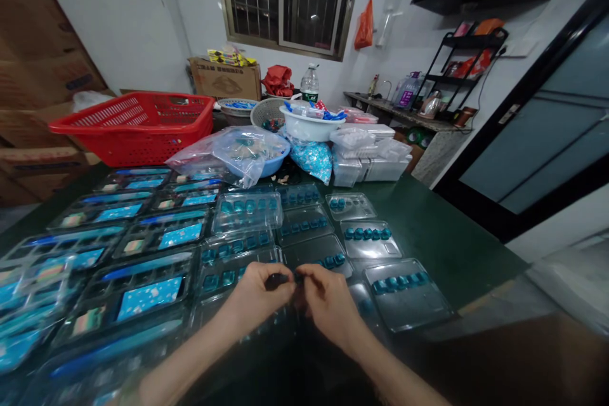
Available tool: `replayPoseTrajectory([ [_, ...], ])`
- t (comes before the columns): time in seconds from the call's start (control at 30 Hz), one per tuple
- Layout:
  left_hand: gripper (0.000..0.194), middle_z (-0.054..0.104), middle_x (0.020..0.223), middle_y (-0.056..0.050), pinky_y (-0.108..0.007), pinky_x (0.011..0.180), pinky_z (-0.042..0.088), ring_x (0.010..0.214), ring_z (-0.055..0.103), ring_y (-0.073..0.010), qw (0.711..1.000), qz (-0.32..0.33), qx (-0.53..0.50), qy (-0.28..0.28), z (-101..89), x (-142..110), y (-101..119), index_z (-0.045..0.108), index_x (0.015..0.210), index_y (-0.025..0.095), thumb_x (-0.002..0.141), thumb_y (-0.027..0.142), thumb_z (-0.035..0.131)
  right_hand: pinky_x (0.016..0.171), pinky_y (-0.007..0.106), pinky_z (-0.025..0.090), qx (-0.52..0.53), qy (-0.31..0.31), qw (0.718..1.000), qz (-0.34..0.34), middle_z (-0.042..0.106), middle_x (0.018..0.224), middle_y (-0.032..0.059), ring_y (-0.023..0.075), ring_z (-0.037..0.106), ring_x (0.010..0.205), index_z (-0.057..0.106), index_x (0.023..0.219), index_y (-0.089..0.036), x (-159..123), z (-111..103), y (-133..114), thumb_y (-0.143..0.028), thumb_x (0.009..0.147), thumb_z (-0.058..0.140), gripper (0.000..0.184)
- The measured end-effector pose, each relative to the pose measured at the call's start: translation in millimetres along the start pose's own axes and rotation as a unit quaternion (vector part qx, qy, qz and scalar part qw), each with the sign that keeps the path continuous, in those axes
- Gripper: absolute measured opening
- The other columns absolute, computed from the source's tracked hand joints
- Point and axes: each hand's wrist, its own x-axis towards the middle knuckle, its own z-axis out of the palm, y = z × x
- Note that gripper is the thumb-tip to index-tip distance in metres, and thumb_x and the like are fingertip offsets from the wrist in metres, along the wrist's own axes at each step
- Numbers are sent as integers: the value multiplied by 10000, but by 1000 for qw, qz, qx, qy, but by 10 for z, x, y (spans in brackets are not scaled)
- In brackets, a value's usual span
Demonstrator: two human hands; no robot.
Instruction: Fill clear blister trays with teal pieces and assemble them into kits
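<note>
Dark piece (284, 280) half-hidden between hands (254, 297) (330, 304)

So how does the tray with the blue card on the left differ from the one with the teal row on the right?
The left plastic tray looks dark and holds a blue printed card and a small striped card. The right plastic tray is see-through and shows no card. The left plastic tray has a blue strip along its far edge, while the right plastic tray holds a single row of teal pieces. Both lie flat on the green table top.
</note>
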Motion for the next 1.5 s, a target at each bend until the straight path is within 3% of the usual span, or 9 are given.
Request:
replayPoseTrajectory([
  [0.23,188,544,516,14,-206,476,329,485,454,-97,1000,10,-26,9,-16,-47,-20,617,632,149,749,239,501,492,206,454,64,-13,998,11,640,764,35,138,611,627,567,1004,-173,-20,20,12,-256,825,458,225],
  [0.4,187,551,603,4,-213,520,341,554,476,-108,998,46,38,12,-19,-79,-52,597,624,151,746,199,464,534,204,401,-73,-27,996,-41,624,661,14,118,585,580,601,911,-186,-47,6,-89,-180,862,361,245],
  [0.57,132,482,557,29,-214,499,302,534,419,-100,998,35,60,10,0,-110,-97,572,603,156,691,167,473,556,211,350,-243,-77,962,-98,626,662,25,140,596,641,586,734,-173,-49,-26,-104,-103,811,382,230],
  [0.7,112,471,545,33,-222,496,283,527,397,-100,998,30,58,11,1,-120,-91,563,577,158,659,160,486,590,214,363,-274,-34,956,-103,637,685,37,150,599,669,605,755,-169,-3,28,-14,-64,742,411,221],
  [0.9,90,482,561,32,-217,514,297,540,394,-92,1000,8,2,25,-74,-100,-91,581,587,152,650,161,517,554,217,403,-134,71,985,-78,588,634,3,125,560,574,600,793,-174,66,103,34,-109,729,439,186],
  [1.0,104,461,512,35,-207,445,272,476,382,-81,998,-34,-55,23,-114,-73,-137,569,608,148,681,209,527,440,206,414,33,54,998,21,545,565,-23,115,545,464,560,786,-171,89,121,4,-175,762,444,119],
  [1.13,172,450,523,35,-180,353,140,428,405,-82,984,-100,-147,29,-150,-49,-191,522,695,160,745,323,498,385,201,431,184,30,978,93,562,556,-26,113,542,424,535,794,-164,118,144,-69,-259,773,499,103],
  [1.3,290,479,590,23,-164,354,108,452,407,-54,942,-130,-304,56,-183,-86,-150,535,688,150,728,436,559,397,205,445,190,70,974,97,599,583,-1,128,570,464,543,793,-158,148,179,-175,-295,765,534,141],
  [1.5,303,486,559,37,-154,353,121,452,411,-54,926,-159,-330,95,-147,-171,-137,563,771,169,665,444,632,399,207,428,160,94,980,77,573,577,-10,126,557,460,547,766,-164,172,277,-227,-291,769,531,127],
])
